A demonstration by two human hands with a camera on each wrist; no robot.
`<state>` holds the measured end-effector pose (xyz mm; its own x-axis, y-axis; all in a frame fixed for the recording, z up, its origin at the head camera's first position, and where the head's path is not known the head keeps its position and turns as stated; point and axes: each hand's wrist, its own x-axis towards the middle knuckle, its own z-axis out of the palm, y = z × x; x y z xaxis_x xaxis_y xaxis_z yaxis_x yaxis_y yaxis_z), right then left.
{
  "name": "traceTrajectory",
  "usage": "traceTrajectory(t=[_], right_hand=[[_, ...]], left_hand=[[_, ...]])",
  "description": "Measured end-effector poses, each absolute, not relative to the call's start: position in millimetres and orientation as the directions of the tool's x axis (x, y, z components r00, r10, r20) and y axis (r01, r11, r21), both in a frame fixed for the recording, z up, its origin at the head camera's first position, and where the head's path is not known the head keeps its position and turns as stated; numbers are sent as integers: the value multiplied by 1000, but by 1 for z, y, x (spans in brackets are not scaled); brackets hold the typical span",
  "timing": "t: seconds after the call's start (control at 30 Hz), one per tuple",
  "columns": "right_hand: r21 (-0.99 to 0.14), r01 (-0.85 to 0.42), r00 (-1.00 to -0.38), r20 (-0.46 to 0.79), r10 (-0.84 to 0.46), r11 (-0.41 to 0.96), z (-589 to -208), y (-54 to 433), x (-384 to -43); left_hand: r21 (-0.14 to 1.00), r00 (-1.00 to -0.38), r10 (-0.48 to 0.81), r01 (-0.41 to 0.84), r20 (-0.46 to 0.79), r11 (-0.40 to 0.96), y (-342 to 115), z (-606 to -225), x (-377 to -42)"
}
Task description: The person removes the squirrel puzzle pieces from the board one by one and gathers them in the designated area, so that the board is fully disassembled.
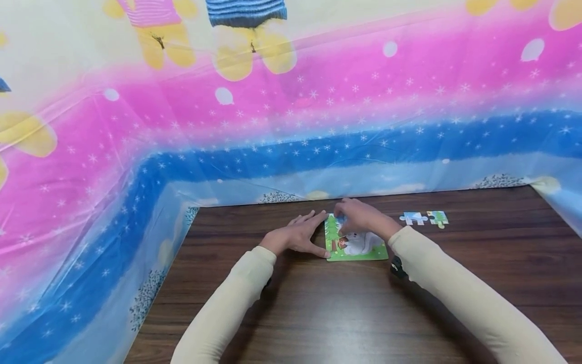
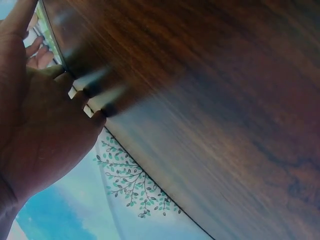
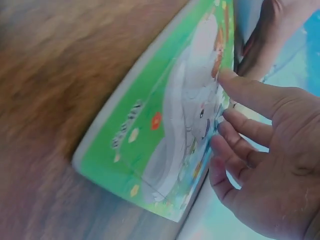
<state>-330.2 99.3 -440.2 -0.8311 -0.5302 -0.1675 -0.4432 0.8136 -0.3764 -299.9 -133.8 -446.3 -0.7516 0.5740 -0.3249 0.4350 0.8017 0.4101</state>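
Note:
A jigsaw puzzle [image 1: 379, 251] with a green border and a white animal picture lies flat on the brown table. My left hand [image 1: 297, 235] is at its left side, thumb and fingers spread, fingertips right at the edge. Over the upper part of the puzzle is my right hand [image 1: 361, 217], its thumb and bent fingers coming down on the picture. In the right wrist view, those fingertips [image 3: 227, 116] meet the puzzle around a blue patch. I cannot tell whether they pinch a piece there. The left wrist view shows the left hand [image 2: 47, 120] from the side.
Two loose puzzle pieces lie right of the puzzle, a pale blue one [image 1: 414, 218] and a green one [image 1: 438, 218]. A wood-grain table [image 1: 318, 313] spreads beneath. Behind it and along its left side hangs a pink and blue patterned cloth [image 1: 273, 126].

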Motion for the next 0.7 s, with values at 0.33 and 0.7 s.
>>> traceTrajectory(t=[0.33,0.7], right_hand=[[-509,-385,-817,-200,-541,770,-439,97,-345],[-565,-418,-834,-73,-547,712,-454,108,-337]], left_hand=[[400,-758,563,428,-330,810,-135,-441,-301],[410,-747,571,429,-339,805,-130,-444,-300]])
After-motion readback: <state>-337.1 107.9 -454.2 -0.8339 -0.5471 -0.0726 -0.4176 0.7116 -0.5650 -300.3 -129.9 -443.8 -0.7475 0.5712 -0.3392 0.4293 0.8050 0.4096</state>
